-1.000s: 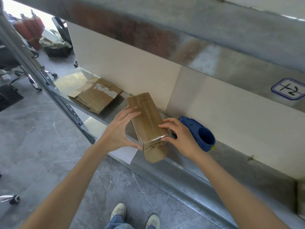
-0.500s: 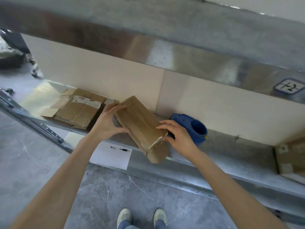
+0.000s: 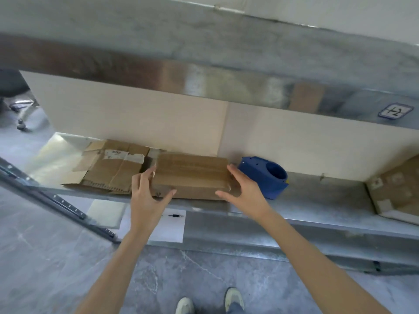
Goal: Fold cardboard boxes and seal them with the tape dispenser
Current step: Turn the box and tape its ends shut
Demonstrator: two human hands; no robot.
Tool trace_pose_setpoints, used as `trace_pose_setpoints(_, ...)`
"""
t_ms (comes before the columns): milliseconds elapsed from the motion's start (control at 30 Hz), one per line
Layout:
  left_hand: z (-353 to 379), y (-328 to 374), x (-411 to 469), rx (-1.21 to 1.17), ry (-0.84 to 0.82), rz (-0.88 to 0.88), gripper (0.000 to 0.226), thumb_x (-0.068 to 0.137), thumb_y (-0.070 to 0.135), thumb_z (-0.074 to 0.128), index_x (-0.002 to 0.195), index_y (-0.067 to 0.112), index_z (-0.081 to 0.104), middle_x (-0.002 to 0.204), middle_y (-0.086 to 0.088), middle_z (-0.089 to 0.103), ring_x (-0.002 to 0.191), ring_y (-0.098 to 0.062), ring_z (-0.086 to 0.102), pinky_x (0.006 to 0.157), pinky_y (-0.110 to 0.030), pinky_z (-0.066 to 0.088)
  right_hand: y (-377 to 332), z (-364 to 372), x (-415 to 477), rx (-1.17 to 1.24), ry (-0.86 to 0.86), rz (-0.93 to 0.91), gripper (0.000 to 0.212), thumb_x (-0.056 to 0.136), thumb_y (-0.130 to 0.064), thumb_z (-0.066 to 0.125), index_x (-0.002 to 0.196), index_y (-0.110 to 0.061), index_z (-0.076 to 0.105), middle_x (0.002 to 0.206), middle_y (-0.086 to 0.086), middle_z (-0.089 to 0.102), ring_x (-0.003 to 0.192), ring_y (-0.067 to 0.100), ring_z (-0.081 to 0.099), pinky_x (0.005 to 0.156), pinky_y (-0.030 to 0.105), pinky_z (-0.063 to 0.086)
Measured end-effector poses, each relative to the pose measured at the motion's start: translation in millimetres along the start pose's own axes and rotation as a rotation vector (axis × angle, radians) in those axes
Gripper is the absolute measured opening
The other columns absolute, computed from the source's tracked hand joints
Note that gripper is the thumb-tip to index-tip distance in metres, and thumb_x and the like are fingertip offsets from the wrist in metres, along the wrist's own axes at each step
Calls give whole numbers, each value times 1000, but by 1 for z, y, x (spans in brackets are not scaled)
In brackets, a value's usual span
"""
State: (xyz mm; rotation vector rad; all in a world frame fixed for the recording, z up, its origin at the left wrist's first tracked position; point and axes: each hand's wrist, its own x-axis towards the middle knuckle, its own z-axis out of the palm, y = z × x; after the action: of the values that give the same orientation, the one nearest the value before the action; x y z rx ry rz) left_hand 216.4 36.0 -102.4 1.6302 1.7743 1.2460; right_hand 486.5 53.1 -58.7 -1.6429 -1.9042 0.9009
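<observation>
A taped brown cardboard box (image 3: 190,173) lies lengthwise on the metal shelf (image 3: 317,200), close to the back panel. My left hand (image 3: 145,196) touches its left end, fingers straight on top and thumb against the front face. At the box's right end is my right hand (image 3: 247,191), fingers spread straight along that end and thumb at the front lower edge. A blue tape dispenser (image 3: 265,177) stands on the shelf just right of the box, behind my right hand.
Flattened cardboard (image 3: 113,171) with a white label lies left of the box. Another cardboard box (image 3: 396,191) sits at the far right of the shelf. An upper shelf beam (image 3: 204,53) overhangs. A slanted metal rail (image 3: 56,200) crosses lower left.
The box has been turned from slanting towards me to lying flat, parallel to the back panel and next to the flattened cardboard. Both hands moved to its two ends.
</observation>
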Motion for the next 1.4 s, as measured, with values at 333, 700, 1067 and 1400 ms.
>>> trace_pose_setpoints(333, 2, -15, 9, -63, -183, -33, 88, 80, 20, 83, 154, 22, 34, 161, 14, 26, 76, -7, 57, 71, -1, 41, 1, 28, 2, -64, 114, 28, 70, 89, -17, 71, 150, -10, 37, 158, 3, 29, 142, 17, 36, 117, 31, 31)
trace_pose_setpoints(700, 2, -23, 14, -97, -143, -47, 82, 77, 21, 84, 148, 22, 44, 152, 20, 34, 64, -34, 52, 69, -8, 48, 6, 28, 7, -2, 173, 49, 69, 82, -13, 77, 144, -11, 47, 151, 4, 41, 136, 15, 43, 112, 35, 40)
trace_pose_setpoints(1067, 0, -22, 12, -147, -191, -29, 77, 80, 12, 81, 148, 16, 45, 155, 11, 37, 93, 26, 48, 78, 0, 42, -1, 36, -3, -13, 184, 41, 67, 90, -12, 69, 150, -14, 38, 151, 5, 44, 135, 20, 47, 114, 34, 36)
trace_pose_setpoints(1400, 7, -18, 8, -111, -157, -84, 84, 80, 15, 82, 151, 24, 38, 159, 12, 30, 61, -20, 54, 69, -3, 43, -6, 63, -9, 16, 179, 188, 80, 102, -21, 49, 151, -30, -13, 93, 16, 62, 69, 18, 52, 79, 34, 48)
